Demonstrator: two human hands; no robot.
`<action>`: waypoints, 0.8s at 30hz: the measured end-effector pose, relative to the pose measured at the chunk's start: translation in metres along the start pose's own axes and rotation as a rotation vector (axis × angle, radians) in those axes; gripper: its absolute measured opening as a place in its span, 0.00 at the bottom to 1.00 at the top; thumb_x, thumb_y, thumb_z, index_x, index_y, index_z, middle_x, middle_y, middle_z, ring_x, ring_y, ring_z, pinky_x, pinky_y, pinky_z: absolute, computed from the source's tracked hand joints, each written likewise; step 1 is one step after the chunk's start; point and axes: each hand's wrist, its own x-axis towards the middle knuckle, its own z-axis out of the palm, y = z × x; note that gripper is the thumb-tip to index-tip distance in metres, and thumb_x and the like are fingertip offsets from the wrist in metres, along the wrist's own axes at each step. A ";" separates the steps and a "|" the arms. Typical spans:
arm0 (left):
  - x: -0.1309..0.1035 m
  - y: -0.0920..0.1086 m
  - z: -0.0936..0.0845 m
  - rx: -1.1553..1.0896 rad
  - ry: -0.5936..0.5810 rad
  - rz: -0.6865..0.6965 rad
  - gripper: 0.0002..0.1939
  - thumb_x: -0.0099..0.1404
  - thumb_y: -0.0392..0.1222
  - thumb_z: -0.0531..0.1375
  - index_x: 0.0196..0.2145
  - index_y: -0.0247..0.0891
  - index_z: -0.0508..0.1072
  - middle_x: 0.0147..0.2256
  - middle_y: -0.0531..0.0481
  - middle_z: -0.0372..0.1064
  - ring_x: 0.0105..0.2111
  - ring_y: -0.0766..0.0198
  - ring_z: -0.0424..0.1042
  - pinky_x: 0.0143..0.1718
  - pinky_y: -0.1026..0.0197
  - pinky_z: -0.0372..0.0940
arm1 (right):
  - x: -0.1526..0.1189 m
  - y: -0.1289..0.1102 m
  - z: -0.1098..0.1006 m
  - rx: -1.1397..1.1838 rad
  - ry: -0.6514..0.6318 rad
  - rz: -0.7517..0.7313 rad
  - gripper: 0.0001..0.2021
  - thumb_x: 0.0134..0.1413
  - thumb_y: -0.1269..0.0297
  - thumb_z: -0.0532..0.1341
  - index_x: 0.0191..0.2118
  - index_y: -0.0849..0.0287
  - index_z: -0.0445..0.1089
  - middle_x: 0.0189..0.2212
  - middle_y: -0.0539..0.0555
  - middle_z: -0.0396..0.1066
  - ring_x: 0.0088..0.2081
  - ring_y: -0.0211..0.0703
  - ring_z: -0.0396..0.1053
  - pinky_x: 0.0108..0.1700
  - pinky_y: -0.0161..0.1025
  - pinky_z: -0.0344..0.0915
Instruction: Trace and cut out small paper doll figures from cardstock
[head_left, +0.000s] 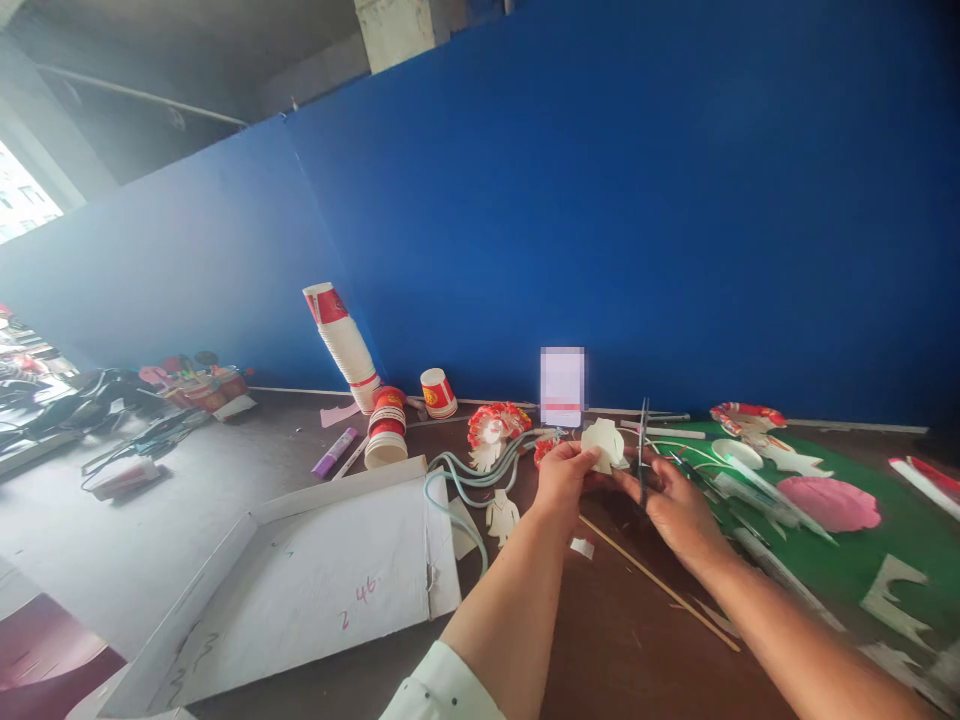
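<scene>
My left hand [561, 478] pinches a cream paper cutout [603, 446] with a rounded, notched edge, held above the brown table. Just to its right, my right hand [673, 505] is closed around dark scissors [643, 450], whose blades point upward beside the cutout. A small white scrap [582, 547] lies under the hands, near a long thin wooden stick [660, 582]. Left of my left wrist is another cream cutout [502, 516] on the table, by looped pale-green cables [459, 478].
An open white box lid [322, 580] lies at the left. Behind it stand a leaning stack of paper cups [345, 345], a single cup [438, 393] and a purple tube [334, 453]. At right, a green mat [817, 565] holds a pink piece [829, 503] and paper scraps. A blue partition [600, 200] rises behind.
</scene>
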 end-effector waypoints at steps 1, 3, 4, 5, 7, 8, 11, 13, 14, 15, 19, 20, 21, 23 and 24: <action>0.000 0.000 0.000 0.004 0.003 0.004 0.18 0.42 0.46 0.73 0.28 0.35 0.73 0.27 0.50 0.72 0.26 0.68 0.70 0.29 0.66 0.65 | 0.000 0.000 0.000 0.000 -0.011 -0.003 0.19 0.38 0.55 0.72 0.40 0.52 0.74 0.31 0.53 0.80 0.38 0.56 0.79 0.39 0.46 0.76; 0.001 0.000 0.000 0.007 0.001 0.007 0.18 0.42 0.46 0.73 0.28 0.35 0.73 0.27 0.50 0.72 0.26 0.68 0.70 0.29 0.65 0.65 | 0.000 0.000 -0.001 0.001 -0.028 -0.009 0.19 0.39 0.55 0.72 0.41 0.52 0.74 0.31 0.53 0.80 0.38 0.56 0.79 0.39 0.46 0.76; 0.001 0.000 0.000 0.008 -0.001 0.007 0.18 0.42 0.46 0.73 0.28 0.35 0.73 0.27 0.50 0.72 0.26 0.67 0.70 0.28 0.65 0.65 | -0.001 0.000 -0.001 0.000 -0.035 -0.012 0.19 0.40 0.55 0.71 0.41 0.52 0.73 0.31 0.53 0.80 0.38 0.56 0.79 0.38 0.46 0.76; 0.001 0.000 0.000 0.009 -0.002 0.008 0.18 0.42 0.46 0.73 0.28 0.35 0.74 0.27 0.50 0.72 0.26 0.67 0.70 0.29 0.65 0.65 | -0.001 0.000 -0.001 -0.001 -0.043 -0.011 0.19 0.40 0.55 0.71 0.41 0.51 0.73 0.31 0.53 0.80 0.38 0.56 0.79 0.39 0.46 0.77; 0.001 -0.001 -0.001 0.012 -0.002 0.008 0.18 0.42 0.46 0.73 0.28 0.35 0.74 0.27 0.49 0.72 0.26 0.67 0.70 0.29 0.65 0.65 | -0.001 0.001 -0.002 0.003 -0.061 0.001 0.21 0.40 0.53 0.71 0.42 0.51 0.72 0.33 0.53 0.81 0.39 0.57 0.79 0.40 0.48 0.77; 0.002 -0.001 -0.001 0.013 -0.003 0.009 0.18 0.42 0.46 0.73 0.28 0.35 0.74 0.27 0.50 0.72 0.26 0.67 0.70 0.29 0.65 0.65 | 0.000 0.001 -0.002 0.008 -0.069 0.018 0.22 0.40 0.52 0.71 0.43 0.51 0.71 0.33 0.53 0.81 0.39 0.57 0.79 0.41 0.48 0.77; 0.002 -0.003 -0.002 0.017 -0.002 0.014 0.18 0.43 0.46 0.73 0.29 0.35 0.74 0.27 0.50 0.72 0.25 0.67 0.70 0.29 0.64 0.65 | 0.001 0.003 -0.002 0.011 -0.078 0.065 0.25 0.39 0.51 0.72 0.44 0.50 0.69 0.35 0.53 0.81 0.41 0.58 0.79 0.45 0.50 0.75; 0.003 -0.004 -0.002 0.020 0.005 0.018 0.18 0.43 0.46 0.73 0.29 0.35 0.74 0.27 0.50 0.72 0.25 0.68 0.70 0.29 0.64 0.65 | 0.002 0.004 -0.002 0.004 -0.075 0.069 0.26 0.38 0.50 0.72 0.45 0.51 0.68 0.35 0.54 0.81 0.42 0.59 0.79 0.46 0.51 0.75; 0.003 -0.004 -0.002 0.020 0.009 0.019 0.18 0.43 0.45 0.73 0.29 0.35 0.73 0.27 0.50 0.72 0.25 0.68 0.70 0.29 0.65 0.65 | 0.002 0.005 -0.002 0.003 -0.077 0.066 0.26 0.38 0.50 0.72 0.45 0.51 0.68 0.35 0.54 0.81 0.42 0.59 0.78 0.46 0.51 0.75; 0.004 -0.004 -0.002 0.016 0.012 0.020 0.18 0.43 0.45 0.73 0.29 0.35 0.73 0.27 0.50 0.72 0.25 0.68 0.70 0.28 0.65 0.64 | 0.002 0.005 -0.001 0.009 -0.082 0.063 0.27 0.37 0.49 0.72 0.45 0.51 0.68 0.35 0.54 0.80 0.42 0.59 0.78 0.45 0.50 0.75; 0.004 -0.004 -0.002 -0.026 0.013 0.035 0.18 0.41 0.43 0.73 0.28 0.35 0.73 0.27 0.50 0.72 0.25 0.67 0.70 0.29 0.65 0.65 | 0.002 0.005 0.000 0.035 -0.105 0.062 0.28 0.36 0.46 0.72 0.44 0.51 0.68 0.35 0.54 0.80 0.42 0.59 0.78 0.45 0.50 0.75; 0.004 -0.004 -0.001 -0.038 0.016 0.041 0.18 0.41 0.42 0.73 0.28 0.35 0.73 0.27 0.50 0.72 0.26 0.67 0.71 0.30 0.65 0.66 | 0.002 0.005 0.000 0.031 -0.103 0.064 0.29 0.36 0.46 0.72 0.43 0.51 0.67 0.34 0.54 0.80 0.41 0.58 0.79 0.44 0.50 0.75; 0.005 -0.004 -0.001 -0.052 0.021 0.045 0.18 0.40 0.42 0.73 0.28 0.35 0.73 0.26 0.51 0.72 0.26 0.67 0.71 0.30 0.65 0.66 | 0.002 0.005 0.000 0.025 -0.096 0.071 0.30 0.35 0.45 0.72 0.43 0.52 0.66 0.34 0.54 0.80 0.40 0.58 0.79 0.43 0.50 0.75; 0.005 -0.004 -0.001 -0.085 0.027 0.049 0.18 0.40 0.40 0.73 0.28 0.35 0.73 0.26 0.51 0.72 0.26 0.67 0.71 0.31 0.65 0.66 | 0.001 0.005 0.001 0.009 -0.074 0.092 0.32 0.32 0.44 0.73 0.43 0.52 0.65 0.33 0.54 0.80 0.37 0.58 0.79 0.41 0.50 0.75; 0.005 -0.003 -0.001 -0.104 0.027 0.050 0.17 0.40 0.39 0.73 0.28 0.35 0.72 0.27 0.51 0.72 0.27 0.67 0.71 0.31 0.65 0.66 | 0.001 0.005 0.002 -0.003 -0.059 0.099 0.33 0.30 0.44 0.74 0.43 0.53 0.64 0.32 0.54 0.80 0.35 0.57 0.79 0.39 0.49 0.75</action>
